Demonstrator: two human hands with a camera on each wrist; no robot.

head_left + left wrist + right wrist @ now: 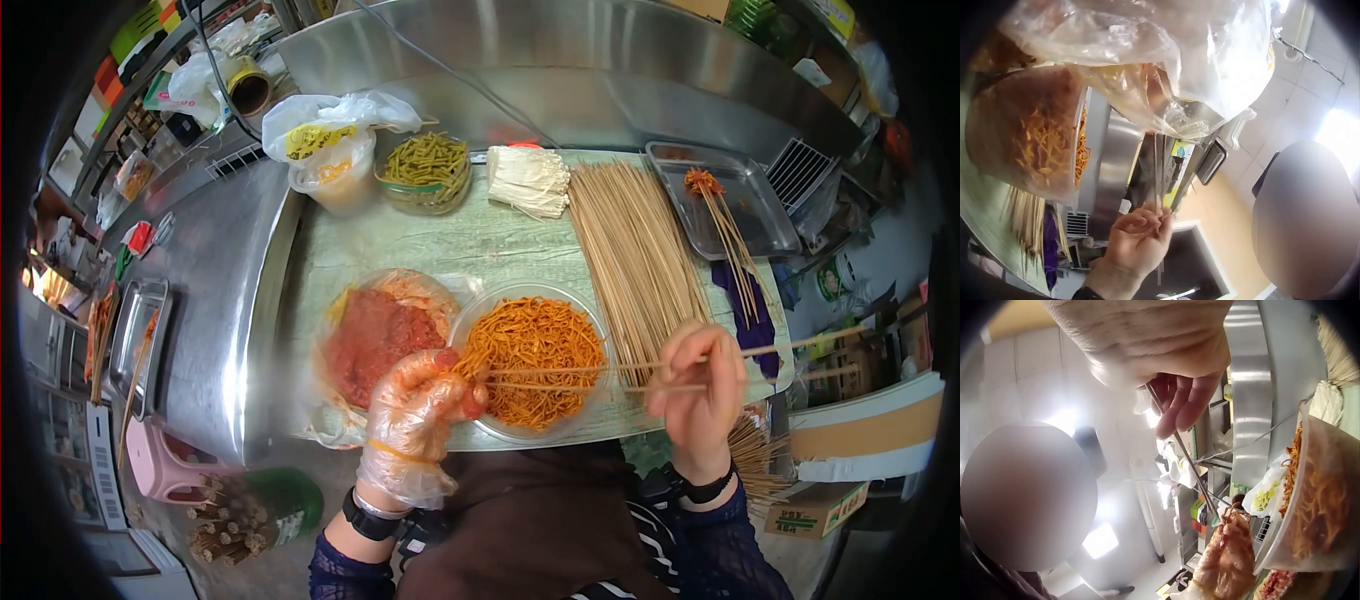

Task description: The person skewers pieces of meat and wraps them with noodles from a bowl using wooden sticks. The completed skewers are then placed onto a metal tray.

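My left hand (405, 425) wears a clear plastic glove with a yellow band at the wrist. Its fingers grip a small bunch of thin orange shreds (473, 360) around the ends of two bamboo skewers (800, 343). My bare right hand (700, 395) pinches those skewers farther along, to the right; in the right wrist view the skewers (1192, 464) run from its fingers to the gloved hand (1225, 562). Below the skewers stands a clear tub (487, 422) full of orange shreds (545, 345). A bowl of red minced-looking food (380, 335) is beside the left hand.
Loose bamboo skewers (635, 260) lie in a wide pile right of the tub. Along the back are a bowl of green pieces (425, 160), a white bundle (527, 180) and a bagged container (335, 185). A metal tray (770, 220) holds loaded skewers (735, 235) at right.
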